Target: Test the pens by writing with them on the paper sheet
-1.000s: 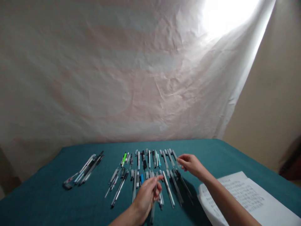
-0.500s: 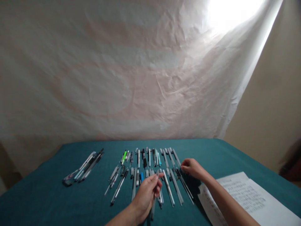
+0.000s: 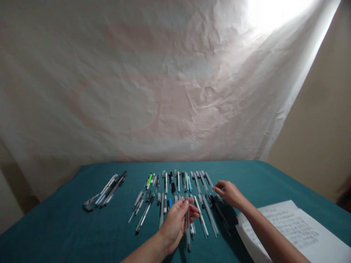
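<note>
Since half a second earlier, the left hand [image 3: 177, 223] has turned a little, and the lower end of its pen [image 3: 188, 232] has swung rightward. Over the same moment the right hand [image 3: 230, 193] has uncurled somewhat and shifted slightly toward the far edge of the desk [image 3: 55, 226].

Left fingers grasp the pen near its top, thumb across it, the other fingers spread behind; it points down toward the near edge, midway between the desk's left and right edges. Right fingers are bent beside the near end of a clear pen [image 3: 209, 181], the last on the right in the far row; whether they pinch anything cannot be told. Below them lies a dark pen [image 3: 221, 212], blurred and in shadow.

Other pens make two rows, with a green marker [image 3: 149, 181] at the far row's left and a blue marker [image 3: 170, 202] in the nearer row. A bundle [image 3: 111, 191] lies toward the left edge, written papers [image 3: 290, 226] toward the near right corner.
</note>
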Demonstrator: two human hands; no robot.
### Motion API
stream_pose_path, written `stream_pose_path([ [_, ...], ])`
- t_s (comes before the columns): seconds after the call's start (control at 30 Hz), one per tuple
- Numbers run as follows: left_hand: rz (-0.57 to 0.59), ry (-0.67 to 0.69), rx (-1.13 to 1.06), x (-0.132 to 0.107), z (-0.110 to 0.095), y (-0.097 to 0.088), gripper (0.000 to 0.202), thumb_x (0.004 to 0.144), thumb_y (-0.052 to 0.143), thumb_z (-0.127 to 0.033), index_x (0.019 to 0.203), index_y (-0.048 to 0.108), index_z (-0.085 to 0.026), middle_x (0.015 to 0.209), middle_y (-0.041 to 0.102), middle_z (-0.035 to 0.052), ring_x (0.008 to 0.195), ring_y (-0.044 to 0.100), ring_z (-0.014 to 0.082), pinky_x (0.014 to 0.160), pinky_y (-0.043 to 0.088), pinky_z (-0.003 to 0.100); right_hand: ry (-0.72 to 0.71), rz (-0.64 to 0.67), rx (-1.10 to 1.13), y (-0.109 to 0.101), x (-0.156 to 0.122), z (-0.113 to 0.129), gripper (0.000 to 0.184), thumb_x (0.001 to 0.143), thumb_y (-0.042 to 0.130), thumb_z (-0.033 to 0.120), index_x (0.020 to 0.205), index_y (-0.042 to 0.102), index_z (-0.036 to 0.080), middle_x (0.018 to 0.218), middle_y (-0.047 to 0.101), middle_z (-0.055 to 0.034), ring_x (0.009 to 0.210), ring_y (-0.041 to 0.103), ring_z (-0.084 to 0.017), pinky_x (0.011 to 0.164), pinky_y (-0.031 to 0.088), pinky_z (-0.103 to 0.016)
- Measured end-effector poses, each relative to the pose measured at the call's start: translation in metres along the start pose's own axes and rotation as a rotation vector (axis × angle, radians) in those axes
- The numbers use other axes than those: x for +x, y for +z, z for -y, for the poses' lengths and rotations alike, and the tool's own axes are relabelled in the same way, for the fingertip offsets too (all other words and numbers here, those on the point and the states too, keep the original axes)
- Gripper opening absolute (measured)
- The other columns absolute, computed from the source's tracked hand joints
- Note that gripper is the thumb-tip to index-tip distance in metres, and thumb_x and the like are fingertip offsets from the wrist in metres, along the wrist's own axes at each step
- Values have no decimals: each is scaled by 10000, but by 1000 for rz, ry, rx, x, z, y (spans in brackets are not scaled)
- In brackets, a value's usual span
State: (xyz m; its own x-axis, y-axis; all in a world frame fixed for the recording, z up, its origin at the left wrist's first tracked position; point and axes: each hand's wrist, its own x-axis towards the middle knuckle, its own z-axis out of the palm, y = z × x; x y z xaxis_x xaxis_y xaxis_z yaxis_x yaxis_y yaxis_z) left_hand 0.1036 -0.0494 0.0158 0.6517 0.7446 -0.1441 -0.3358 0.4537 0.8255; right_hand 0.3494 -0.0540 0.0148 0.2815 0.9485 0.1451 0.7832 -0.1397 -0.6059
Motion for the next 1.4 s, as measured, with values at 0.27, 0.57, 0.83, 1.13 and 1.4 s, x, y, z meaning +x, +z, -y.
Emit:
stream_pose_path([
  [0.27, 12, 37, 4, -2, -3, 6, 267, 796, 488, -368, 953, 498, -153, 909, 629, 91, 855, 596, 177, 744, 417, 278, -111, 315, 489, 15, -35, 77, 421, 769, 425, 519, 698, 568, 129, 593, 566, -11, 493, 502, -100, 440, 366, -180],
  [0.57, -177, 328, -127, 10, -28, -6, 144, 808, 500, -265, 901, 457, -165, 1002, 624, 103, 992, 557, 188, 916, 376, 350, -32, 593, 560, 19, -49, 85, 546, 789, 314, 596, 714, 587, 129, 584, 575, -13, 396, 434, -63, 353, 281, -162],
  [0.83, -167, 375, -196, 14, -24, -14, 141, 818, 489, -242, 932, 456, -167, 1040, 609, 100, 1027, 539, 180, 932, 375, 342, 32, 461, 766, 30, -45, 83, 491, 767, 365, 599, 711, 535, 142, 523, 507, 27, 395, 416, -61, 371, 288, -164],
  [1.13, -158, 298, -195, 13, -20, -9, 146, 792, 532, -233, 900, 473, -155, 989, 625, 103, 972, 572, 184, 887, 423, 319, 24, 425, 792, 40, -44, 80, 464, 775, 367, 586, 714, 520, 152, 561, 507, 25, 426, 422, -67, 389, 297, -166],
  [1.4, -244, 282, -184, 16, -22, -12, 144, 763, 572, -216, 829, 462, -151, 881, 649, 89, 876, 613, 177, 786, 488, 277, -138, 295, 678, 37, -46, 82, 354, 774, 455, 504, 696, 504, 163, 538, 459, 39, 459, 416, -76, 442, 334, -177],
])
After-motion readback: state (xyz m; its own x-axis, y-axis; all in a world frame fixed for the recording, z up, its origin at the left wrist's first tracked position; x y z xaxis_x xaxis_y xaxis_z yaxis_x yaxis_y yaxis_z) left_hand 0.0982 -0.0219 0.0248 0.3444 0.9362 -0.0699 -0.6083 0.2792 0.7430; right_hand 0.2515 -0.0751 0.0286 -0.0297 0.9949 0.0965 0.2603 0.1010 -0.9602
